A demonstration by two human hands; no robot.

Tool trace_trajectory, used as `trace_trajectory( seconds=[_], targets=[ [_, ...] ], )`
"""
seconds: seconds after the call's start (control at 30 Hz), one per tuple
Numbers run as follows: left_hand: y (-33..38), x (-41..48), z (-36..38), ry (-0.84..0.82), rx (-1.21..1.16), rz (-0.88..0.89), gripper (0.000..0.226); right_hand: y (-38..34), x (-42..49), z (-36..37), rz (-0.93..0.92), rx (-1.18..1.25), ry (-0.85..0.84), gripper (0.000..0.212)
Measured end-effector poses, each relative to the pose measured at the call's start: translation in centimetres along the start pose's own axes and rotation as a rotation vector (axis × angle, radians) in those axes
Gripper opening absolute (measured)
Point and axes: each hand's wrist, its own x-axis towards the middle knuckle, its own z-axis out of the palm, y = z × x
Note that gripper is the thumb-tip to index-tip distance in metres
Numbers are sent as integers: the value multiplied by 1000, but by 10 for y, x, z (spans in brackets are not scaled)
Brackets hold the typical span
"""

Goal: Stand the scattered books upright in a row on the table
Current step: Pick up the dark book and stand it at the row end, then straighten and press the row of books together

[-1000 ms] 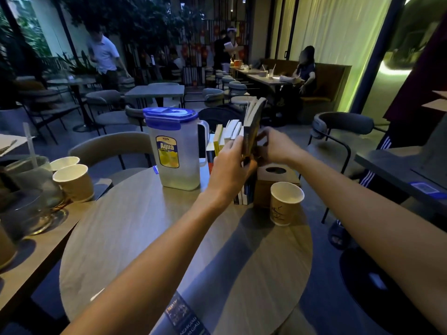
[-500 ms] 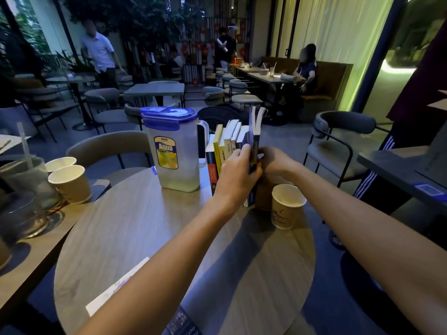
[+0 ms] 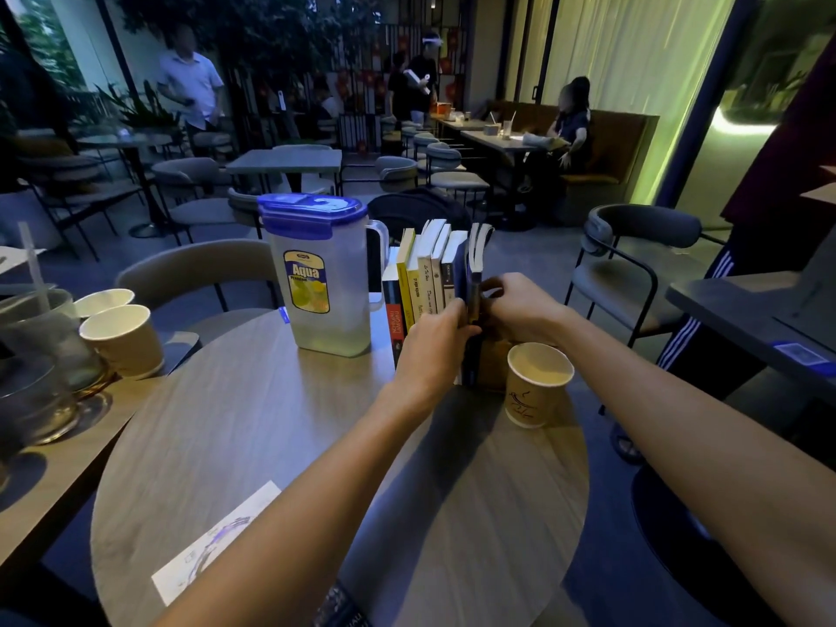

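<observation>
Two hands (image 3: 429, 348) (image 3: 520, 305) pinch book (image 3: 477, 260) (upright).

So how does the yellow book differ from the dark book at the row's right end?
The yellow book stands in the row, untouched; the dark book is at the right end, gripped by the left hand and right hand. The yellow book is closed; the dark book's pages fan apart at the top. Both stand upright.

Pitcher (image 3: 323, 282) blocks row of books (image 3: 425, 282) on frame left; paper cup (image 3: 536, 384) crowds lower right; table (image 3: 271, 445) centre-bottom open.
</observation>
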Motion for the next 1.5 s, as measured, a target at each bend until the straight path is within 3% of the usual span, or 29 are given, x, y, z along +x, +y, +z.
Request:
trace_trajectory(
  seconds=[0.27,0.43,0.5,0.6,0.73,0.93,1.2,1.5],
  targets=[
    [-18,-8,-28,146,23,-28,19,1,-3,-6,-38,-25,-31,23],
    [-43,-10,-57,245,-40,-198,28,3,-9,-18,-109,-366,-1,46],
    [-54,-7,-64,186,-79,-280,51,5,-11,-21,-66,-462,-62,60],
    [-65,-1,-67,30,-94,-308,80,5,-14,-18,-53,-508,-138,61],
    [-64,11,-65,-121,-218,-304,95,-2,-14,-8,-82,-529,-107,52],
    [-64,22,-67,-231,-334,-347,108,-1,-10,6,-90,-507,-73,57],
    [-71,21,-65,-190,-347,-345,96,3,-1,6,-123,-474,-55,44],
    [-79,20,-63,-116,-330,-298,91,6,7,5,-153,-455,-59,64]
  ],
)
